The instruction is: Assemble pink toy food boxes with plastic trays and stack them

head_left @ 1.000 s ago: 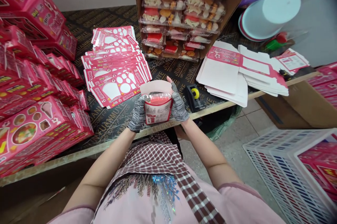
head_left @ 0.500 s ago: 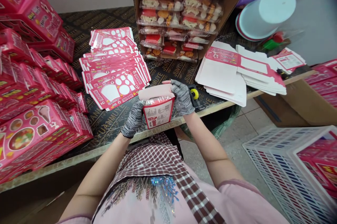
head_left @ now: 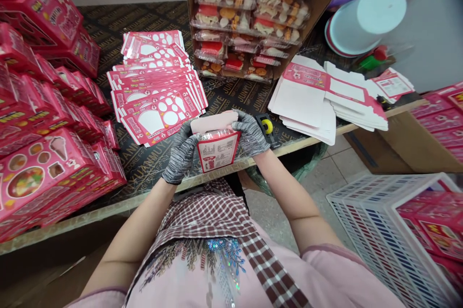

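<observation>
Both my gloved hands hold a small pink box (head_left: 218, 149) upright over the table's front edge. My left hand (head_left: 179, 153) grips its left side. My right hand (head_left: 250, 133) wraps its right side, fingers lying over the top flap (head_left: 213, 122), which is folded down over the box's mouth. A clear plastic pack shows just under the flap. A fanned pile of flat pink box blanks (head_left: 156, 86) lies just beyond the box.
Finished pink boxes (head_left: 47, 153) are stacked along the left. An open carton of packed toy trays (head_left: 249, 18) stands at the back. White flat blanks (head_left: 318, 100) lie to the right, a tape dispenser (head_left: 267, 128) beside my right hand. A white crate (head_left: 390, 231) with pink boxes sits on the floor.
The top flap, standing open a second ago, has been folded down over the box by my right hand's fingers. The box has stayed in both hands.
</observation>
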The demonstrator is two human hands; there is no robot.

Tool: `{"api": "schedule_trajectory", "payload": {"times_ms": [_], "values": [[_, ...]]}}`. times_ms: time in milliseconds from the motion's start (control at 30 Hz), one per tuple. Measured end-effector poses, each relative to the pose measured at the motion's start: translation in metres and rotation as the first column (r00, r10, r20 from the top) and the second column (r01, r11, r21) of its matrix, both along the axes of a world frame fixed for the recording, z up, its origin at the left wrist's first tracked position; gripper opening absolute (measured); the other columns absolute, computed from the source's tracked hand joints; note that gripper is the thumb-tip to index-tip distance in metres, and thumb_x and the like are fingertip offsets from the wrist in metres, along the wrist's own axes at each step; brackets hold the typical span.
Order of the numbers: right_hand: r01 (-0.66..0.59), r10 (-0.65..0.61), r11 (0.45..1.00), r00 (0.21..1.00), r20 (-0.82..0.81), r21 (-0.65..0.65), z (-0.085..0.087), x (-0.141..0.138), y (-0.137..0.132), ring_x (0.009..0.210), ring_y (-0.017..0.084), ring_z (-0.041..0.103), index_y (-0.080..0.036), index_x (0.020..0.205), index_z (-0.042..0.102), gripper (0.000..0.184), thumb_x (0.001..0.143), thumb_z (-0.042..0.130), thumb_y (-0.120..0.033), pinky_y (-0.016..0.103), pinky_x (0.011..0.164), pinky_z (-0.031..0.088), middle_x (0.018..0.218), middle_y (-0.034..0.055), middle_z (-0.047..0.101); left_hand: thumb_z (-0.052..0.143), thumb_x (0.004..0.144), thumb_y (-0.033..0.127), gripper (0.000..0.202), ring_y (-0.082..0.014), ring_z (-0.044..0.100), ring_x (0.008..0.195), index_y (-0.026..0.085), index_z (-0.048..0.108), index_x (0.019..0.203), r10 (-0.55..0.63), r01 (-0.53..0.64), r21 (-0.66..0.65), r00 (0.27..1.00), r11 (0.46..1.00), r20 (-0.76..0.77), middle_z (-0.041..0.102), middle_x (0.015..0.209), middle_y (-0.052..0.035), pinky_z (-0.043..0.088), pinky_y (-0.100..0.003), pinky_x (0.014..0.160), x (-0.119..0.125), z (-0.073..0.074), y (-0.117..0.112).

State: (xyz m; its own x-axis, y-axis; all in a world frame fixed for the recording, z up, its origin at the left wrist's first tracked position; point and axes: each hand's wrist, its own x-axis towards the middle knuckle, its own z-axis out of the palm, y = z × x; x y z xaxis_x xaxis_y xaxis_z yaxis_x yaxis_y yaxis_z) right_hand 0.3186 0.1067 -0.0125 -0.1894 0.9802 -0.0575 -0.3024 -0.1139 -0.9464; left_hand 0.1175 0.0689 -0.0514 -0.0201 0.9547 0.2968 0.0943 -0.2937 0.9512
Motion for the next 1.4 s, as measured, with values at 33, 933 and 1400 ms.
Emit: {"api": "schedule_trajectory", "payload": {"times_ms": [33, 933, 1400], "values": [[0.040, -0.039, 0.999, 0.999, -0.025, 0.023, -0.001, 0.000, -0.002, 0.091, 0.026, 0.072, -0.023, 0.083, 0.070, 0.024, 0.061, 0.078, -0.031, 0.044, 0.090, 0.058, 0.091, 0.0010, 0.077, 0.060, 0.092, 0.047, 0.028, -0.0208, 0.070, 0.104, 0.024, 0.069, 0.107, 0.029, -0.028, 0.041, 0.999, 0.999, -0.014, 0.075, 0.111, -0.0059, 0.056, -0.038, 0.096, -0.001, 0.008, -0.004], [-0.024, -0.185, 0.889, 0.895, 0.406, 0.457, 0.013, 0.037, -0.020, 0.087, 0.025, 0.073, -0.027, 0.076, 0.080, 0.013, 0.081, 0.075, -0.038, 0.046, 0.092, 0.059, 0.086, 0.0019, 0.079, 0.066, 0.086, 0.030, 0.012, -0.0193, 0.072, 0.091, 0.022, 0.075, 0.087, 0.019, 0.130, 0.242, 0.847, 0.962, -0.531, 0.077, 0.102, -0.0052, 0.060, -0.036, 0.086, -0.010, 0.059, -0.022], [0.482, -0.742, 0.670, 0.442, 0.503, 0.564, -0.044, 0.134, -0.050, 0.116, 0.029, 0.062, -0.026, 0.102, 0.074, 0.022, 0.084, 0.065, -0.036, 0.054, 0.113, 0.040, 0.112, 0.0075, 0.072, 0.047, 0.089, 0.017, 0.038, -0.0236, 0.070, 0.096, 0.023, 0.069, 0.119, 0.057, 0.266, 0.352, 0.721, 0.897, -0.691, 0.074, 0.111, -0.0084, 0.057, -0.036, 0.084, 0.029, 0.059, 0.001]]}}
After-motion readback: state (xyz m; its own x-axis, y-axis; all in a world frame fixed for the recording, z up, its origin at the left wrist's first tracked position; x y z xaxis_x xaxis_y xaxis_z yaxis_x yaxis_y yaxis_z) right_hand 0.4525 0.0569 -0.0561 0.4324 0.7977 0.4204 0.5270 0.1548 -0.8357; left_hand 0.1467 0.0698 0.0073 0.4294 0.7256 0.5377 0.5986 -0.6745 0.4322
